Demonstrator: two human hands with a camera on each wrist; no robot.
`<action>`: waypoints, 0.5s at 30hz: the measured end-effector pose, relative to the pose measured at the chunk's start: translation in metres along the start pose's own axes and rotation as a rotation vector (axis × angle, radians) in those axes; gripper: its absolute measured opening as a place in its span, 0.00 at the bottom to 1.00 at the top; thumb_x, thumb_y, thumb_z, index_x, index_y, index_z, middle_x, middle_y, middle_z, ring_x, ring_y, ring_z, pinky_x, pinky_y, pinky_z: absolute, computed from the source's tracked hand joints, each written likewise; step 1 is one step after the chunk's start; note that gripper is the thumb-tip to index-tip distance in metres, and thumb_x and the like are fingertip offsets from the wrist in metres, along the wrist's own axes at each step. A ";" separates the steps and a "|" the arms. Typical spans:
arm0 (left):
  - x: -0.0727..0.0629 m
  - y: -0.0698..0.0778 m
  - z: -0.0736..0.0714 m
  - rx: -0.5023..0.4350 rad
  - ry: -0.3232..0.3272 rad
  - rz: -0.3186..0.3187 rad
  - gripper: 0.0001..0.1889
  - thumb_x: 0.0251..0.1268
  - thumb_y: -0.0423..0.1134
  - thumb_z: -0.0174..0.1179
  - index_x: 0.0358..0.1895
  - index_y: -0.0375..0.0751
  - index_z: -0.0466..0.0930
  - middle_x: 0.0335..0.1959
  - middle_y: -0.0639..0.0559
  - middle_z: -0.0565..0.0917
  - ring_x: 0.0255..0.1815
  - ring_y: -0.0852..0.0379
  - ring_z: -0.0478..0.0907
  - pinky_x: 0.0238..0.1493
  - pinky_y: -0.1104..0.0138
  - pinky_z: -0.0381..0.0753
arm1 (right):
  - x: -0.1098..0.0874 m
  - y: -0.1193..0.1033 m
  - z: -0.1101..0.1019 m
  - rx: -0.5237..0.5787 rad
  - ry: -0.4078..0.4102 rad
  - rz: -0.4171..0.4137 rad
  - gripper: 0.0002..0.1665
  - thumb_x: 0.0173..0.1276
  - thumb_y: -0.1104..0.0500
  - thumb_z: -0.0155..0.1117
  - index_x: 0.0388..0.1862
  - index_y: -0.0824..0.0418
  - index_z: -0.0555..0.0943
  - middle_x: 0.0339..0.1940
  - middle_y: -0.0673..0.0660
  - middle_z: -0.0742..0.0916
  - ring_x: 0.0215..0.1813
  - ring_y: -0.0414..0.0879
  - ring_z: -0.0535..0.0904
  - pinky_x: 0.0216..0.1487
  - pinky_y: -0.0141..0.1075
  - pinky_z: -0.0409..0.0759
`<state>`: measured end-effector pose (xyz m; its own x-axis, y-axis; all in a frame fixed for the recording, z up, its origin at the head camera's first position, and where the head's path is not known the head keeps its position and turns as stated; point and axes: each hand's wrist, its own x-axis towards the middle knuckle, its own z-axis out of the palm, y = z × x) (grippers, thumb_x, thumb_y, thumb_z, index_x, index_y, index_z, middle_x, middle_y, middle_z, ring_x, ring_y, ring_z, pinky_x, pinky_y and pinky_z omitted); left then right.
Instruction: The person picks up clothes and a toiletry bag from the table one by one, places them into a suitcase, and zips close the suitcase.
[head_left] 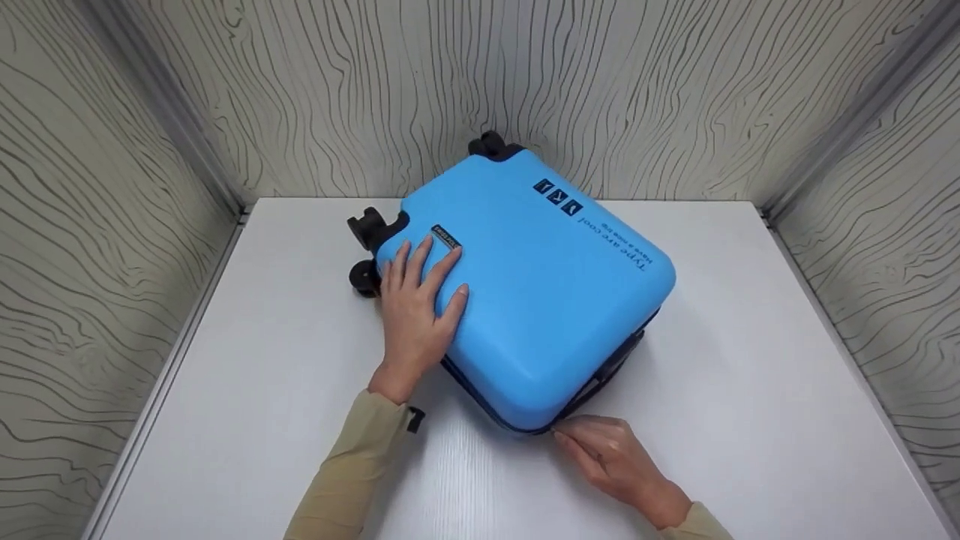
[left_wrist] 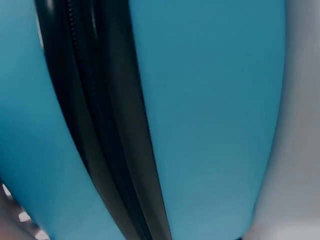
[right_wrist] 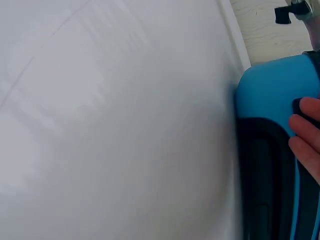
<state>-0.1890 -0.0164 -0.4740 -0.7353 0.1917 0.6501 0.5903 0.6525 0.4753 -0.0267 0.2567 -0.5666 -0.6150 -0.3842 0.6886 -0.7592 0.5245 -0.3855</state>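
Note:
A light-blue hard-shell suitcase (head_left: pixel 555 300) lies flat on the table, its wheels (head_left: pixel 365 229) toward the far left and its nearest corner toward me. My left hand (head_left: pixel 420 307) rests spread on the top shell, fingertips by a small dark label (head_left: pixel 446 236). A black zipper band (left_wrist: pixel 100 120) runs round the side, filling much of the left wrist view. At the near corner, my right hand (head_left: pixel 607 457) pinches the zipper pull with thumb and forefinger; the pull is mostly hidden. Several fingers of that hand (right_wrist: pixel 306 142) show beside the blue side in the right wrist view.
The white table (head_left: pixel 750 420) extends on both sides of the suitcase. Wood-patterned panels (head_left: pixel 360 90) wall it at the back, left and right. A black carry handle (head_left: pixel 619 360) sits on the suitcase's near right side.

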 end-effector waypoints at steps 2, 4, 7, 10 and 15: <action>-0.003 0.003 0.002 0.028 0.010 -0.005 0.28 0.75 0.59 0.52 0.72 0.55 0.76 0.77 0.44 0.65 0.80 0.41 0.50 0.76 0.43 0.41 | -0.002 0.005 -0.005 -0.012 0.026 0.028 0.15 0.58 0.74 0.71 0.39 0.56 0.87 0.31 0.47 0.88 0.32 0.34 0.83 0.33 0.28 0.81; -0.006 0.007 0.003 0.063 0.013 -0.005 0.29 0.76 0.61 0.50 0.73 0.54 0.74 0.77 0.43 0.64 0.80 0.41 0.49 0.76 0.43 0.42 | -0.004 0.011 -0.011 -0.016 0.055 0.056 0.15 0.58 0.75 0.70 0.40 0.58 0.88 0.33 0.49 0.89 0.33 0.37 0.85 0.35 0.28 0.82; -0.011 0.011 0.005 0.115 0.006 0.002 0.33 0.75 0.65 0.48 0.75 0.52 0.72 0.78 0.42 0.63 0.80 0.39 0.49 0.75 0.44 0.45 | -0.007 0.022 -0.020 -0.036 0.103 0.114 0.17 0.58 0.77 0.68 0.42 0.60 0.88 0.35 0.50 0.90 0.35 0.42 0.87 0.39 0.27 0.82; -0.014 0.017 0.007 0.163 -0.005 0.013 0.36 0.73 0.68 0.49 0.76 0.51 0.70 0.78 0.41 0.63 0.80 0.39 0.50 0.75 0.44 0.48 | -0.009 0.036 -0.029 -0.072 0.168 0.198 0.17 0.59 0.79 0.67 0.42 0.62 0.89 0.37 0.51 0.91 0.37 0.44 0.88 0.42 0.26 0.82; -0.016 0.029 0.016 0.224 -0.022 0.040 0.39 0.70 0.71 0.52 0.76 0.51 0.69 0.78 0.41 0.63 0.78 0.38 0.53 0.74 0.45 0.50 | -0.009 0.064 -0.041 -0.111 0.287 0.362 0.14 0.66 0.78 0.63 0.44 0.66 0.88 0.35 0.54 0.91 0.33 0.45 0.87 0.38 0.23 0.81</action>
<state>-0.1649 0.0110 -0.4799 -0.7212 0.2348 0.6518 0.5322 0.7901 0.3042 -0.0616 0.3247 -0.5722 -0.7405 0.0557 0.6697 -0.4694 0.6703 -0.5748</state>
